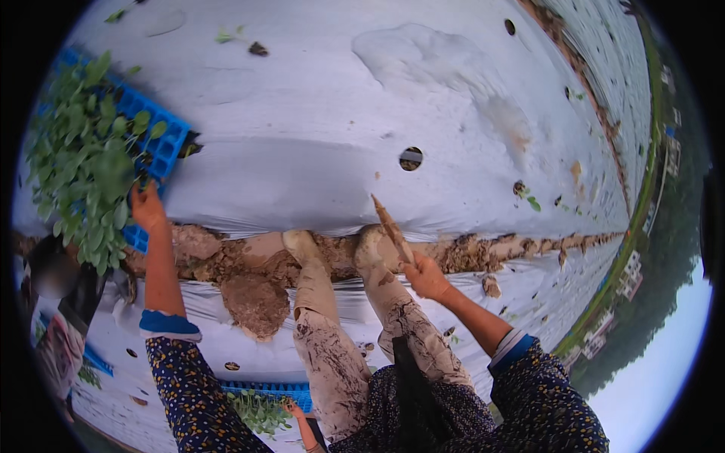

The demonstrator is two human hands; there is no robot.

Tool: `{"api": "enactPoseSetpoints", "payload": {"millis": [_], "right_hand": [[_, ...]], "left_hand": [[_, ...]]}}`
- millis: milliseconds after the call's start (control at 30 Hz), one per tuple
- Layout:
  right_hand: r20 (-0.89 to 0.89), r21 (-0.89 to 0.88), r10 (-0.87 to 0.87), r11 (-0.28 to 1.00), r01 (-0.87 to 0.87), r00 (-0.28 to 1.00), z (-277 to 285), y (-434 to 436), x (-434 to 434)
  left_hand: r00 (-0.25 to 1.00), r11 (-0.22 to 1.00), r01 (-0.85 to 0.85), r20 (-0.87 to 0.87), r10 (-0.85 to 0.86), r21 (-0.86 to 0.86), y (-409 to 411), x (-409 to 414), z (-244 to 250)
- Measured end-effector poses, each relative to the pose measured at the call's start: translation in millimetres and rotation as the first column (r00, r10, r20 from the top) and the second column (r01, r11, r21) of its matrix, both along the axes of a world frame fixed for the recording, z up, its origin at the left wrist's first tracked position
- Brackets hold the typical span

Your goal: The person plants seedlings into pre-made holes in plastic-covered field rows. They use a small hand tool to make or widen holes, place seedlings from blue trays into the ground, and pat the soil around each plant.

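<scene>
My left hand (148, 208) is at the near edge of a blue plastic seedling tray (164, 141), its fingers among the stems of green leafy seedlings (85, 153); whether they grip a stem is not clear. In my right hand (425, 276) is a pointed, mud-coated wooden stick (391, 226), its tip over the edge of the pale plastic mulch film (283, 113). A round hole (410, 159) in the film lies beyond the tip. One loose seedling (528, 196) with a dark root plug lies to the right, and another (241, 41) lies at the far side.
A muddy furrow (476, 252) runs between the film-covered beds, with my feet in it. A clod of soil (256, 306) sits beside my leg. Another person (62, 334) is at the left, and a co-worker's hand (291, 406) touches seedlings at a second blue tray (272, 388) below.
</scene>
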State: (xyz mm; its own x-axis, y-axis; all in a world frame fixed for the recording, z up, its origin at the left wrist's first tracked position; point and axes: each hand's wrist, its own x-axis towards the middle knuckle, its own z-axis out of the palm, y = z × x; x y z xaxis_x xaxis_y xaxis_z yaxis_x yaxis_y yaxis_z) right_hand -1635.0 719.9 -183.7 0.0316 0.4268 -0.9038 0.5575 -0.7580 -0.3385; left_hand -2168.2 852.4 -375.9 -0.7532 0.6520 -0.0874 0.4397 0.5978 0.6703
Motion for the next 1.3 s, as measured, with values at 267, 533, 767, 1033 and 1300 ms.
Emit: {"api": "enactPoseSetpoints", "payload": {"millis": [267,533,767,1033,1300], "right_hand": [[0.268,0.070,0.334,0.929,-0.364,0.904,-2,17,95],[0.392,-0.004,0.578,0.779,-0.626,0.716,-9,71,82],[0.449,-0.109,0.723,0.627,-0.772,0.525,-16,112,84],[0.513,-0.126,0.752,0.542,-0.831,0.413,-8,151,91],[0.418,-0.216,0.825,0.496,-0.841,0.379,-7,156,83]], "left_hand": [[0.993,0.999,0.024,0.115,-0.028,0.034,37,-16,7],[0.959,0.959,-0.100,0.282,0.022,0.265,29,-76,15],[0.926,0.985,-0.168,0.351,0.142,0.046,-5,75,99],[0.763,0.997,0.072,0.641,-0.082,0.042,-75,220,102],[0.635,0.893,0.400,0.639,-0.433,0.207,-73,320,105]]}}
